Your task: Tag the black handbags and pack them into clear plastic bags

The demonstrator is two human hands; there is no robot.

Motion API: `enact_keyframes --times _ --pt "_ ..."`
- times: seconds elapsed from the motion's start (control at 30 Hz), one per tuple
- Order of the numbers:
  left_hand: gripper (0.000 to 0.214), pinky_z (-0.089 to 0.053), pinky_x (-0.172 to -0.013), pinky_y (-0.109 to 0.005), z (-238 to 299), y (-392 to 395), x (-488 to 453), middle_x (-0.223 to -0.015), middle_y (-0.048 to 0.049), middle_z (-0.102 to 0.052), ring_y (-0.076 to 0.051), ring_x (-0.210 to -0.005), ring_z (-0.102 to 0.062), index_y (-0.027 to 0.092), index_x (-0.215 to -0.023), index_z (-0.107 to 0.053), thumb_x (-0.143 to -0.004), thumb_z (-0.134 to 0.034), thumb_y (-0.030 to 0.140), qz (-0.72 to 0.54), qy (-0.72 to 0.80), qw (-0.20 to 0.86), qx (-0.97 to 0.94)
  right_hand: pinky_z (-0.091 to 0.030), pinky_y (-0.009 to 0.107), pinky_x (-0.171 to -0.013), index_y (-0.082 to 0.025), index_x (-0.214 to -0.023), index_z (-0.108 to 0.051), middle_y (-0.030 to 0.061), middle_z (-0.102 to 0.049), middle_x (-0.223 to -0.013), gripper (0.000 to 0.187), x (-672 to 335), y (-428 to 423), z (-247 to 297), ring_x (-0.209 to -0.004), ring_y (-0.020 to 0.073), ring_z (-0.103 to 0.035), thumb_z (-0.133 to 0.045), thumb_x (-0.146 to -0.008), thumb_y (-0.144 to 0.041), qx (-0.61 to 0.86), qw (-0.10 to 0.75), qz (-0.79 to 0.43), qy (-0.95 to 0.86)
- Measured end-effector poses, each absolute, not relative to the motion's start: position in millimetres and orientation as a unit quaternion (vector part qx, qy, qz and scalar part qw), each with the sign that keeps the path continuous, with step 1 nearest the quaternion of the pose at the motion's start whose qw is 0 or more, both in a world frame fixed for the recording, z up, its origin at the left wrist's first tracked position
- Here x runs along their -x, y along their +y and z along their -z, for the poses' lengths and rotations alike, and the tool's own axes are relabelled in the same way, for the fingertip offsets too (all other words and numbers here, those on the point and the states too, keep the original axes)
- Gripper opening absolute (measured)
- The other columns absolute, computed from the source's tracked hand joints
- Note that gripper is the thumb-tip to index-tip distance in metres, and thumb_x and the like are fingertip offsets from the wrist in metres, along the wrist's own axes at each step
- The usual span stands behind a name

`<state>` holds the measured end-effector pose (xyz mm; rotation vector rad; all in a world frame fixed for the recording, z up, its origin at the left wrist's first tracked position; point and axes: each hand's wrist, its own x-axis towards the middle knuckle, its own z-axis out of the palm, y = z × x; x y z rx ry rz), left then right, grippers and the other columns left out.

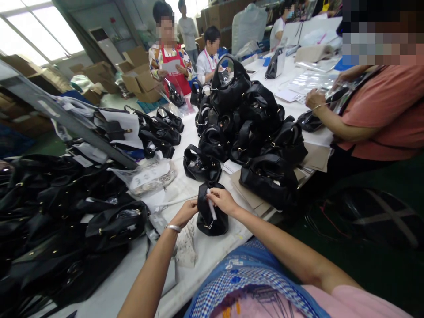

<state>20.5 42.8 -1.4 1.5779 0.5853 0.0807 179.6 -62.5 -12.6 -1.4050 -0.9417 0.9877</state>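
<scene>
A small black handbag [217, 226] stands on the white table in front of me, its handle up and a small metal clasp at its near side. My left hand [186, 213], with a silver bangle at the wrist, grips the bag's left edge by the handle; its fingertips are partly hidden. At the bag's opening my right hand [222, 201] is closed, fingers pinching a narrow white strip [212, 211] that looks like paper or tissue. Just behind stands another black handbag [201, 164]. How deep the strip reaches into the bag cannot be seen.
A tall heap of black handbags [232, 88] rises beyond. More black bags [66, 221] crowd the left, below a grey metal bar [76, 119]. Cardboard sheets [253, 192] lie at right. A co-worker in an orange top [380, 110] handles a bag and clear plastic.
</scene>
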Motion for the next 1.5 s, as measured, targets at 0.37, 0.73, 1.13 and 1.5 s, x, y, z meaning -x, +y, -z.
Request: enact_keyframes --times 0.37,0.73,1.13,1.5 --pt "0.03 -0.051 -0.078 -0.033 5 38 -38 -0.094 -0.0086 -0.072 -0.023 -0.083 -0.065 0.012 -0.106 -0.066 -0.078 -0.056 0.019 -0.095 0.256 0.508 -0.817 -0.049 0.03 -0.081 -0.017 -0.095 -0.067 0.0032 -0.07 -0.087 0.025 -180 -49 11 -0.083 0.0175 -0.065 -0.06 -0.082 -0.037 0.531 0.624 -0.449 -0.357" --pt "0.03 -0.052 -0.083 -0.031 -7 24 -15 -0.101 -0.0049 -0.072 -0.022 -0.094 -0.064 0.017 -0.102 -0.071 -0.089 -0.049 0.032 -0.05 0.235 0.611 -0.755 -0.051 0.033 -0.082 -0.02 -0.106 -0.071 0.0038 -0.072 -0.095 0.03 -194 -70 2 -0.09 0.0202 -0.065 -0.06 -0.082 -0.034 0.539 0.507 -0.509 -0.44" --pt "0.044 -0.049 -0.091 -0.036 -26 -4 -26 -0.11 -0.0095 -0.07 -0.025 -0.103 -0.062 0.015 -0.115 -0.066 -0.085 -0.059 0.046 -0.207 0.34 0.65 -0.647 -0.04 0.041 -0.105 -0.027 -0.103 -0.074 0.0059 -0.065 -0.121 0.026 -188 -84 -9 -0.115 0.0221 -0.057 -0.051 -0.089 -0.025 0.618 0.476 -0.334 -0.529" --pt "0.034 -0.049 -0.075 -0.027 -29 -3 -18 -0.091 -0.0058 -0.072 -0.022 -0.085 -0.064 0.016 -0.089 -0.07 -0.081 -0.063 0.048 -0.235 0.385 0.661 -0.599 -0.051 0.036 -0.081 -0.022 -0.103 -0.072 0.0073 -0.071 -0.091 0.028 -201 -114 -23 -0.079 0.0208 -0.066 -0.053 -0.089 -0.037 0.694 0.453 -0.339 -0.444"
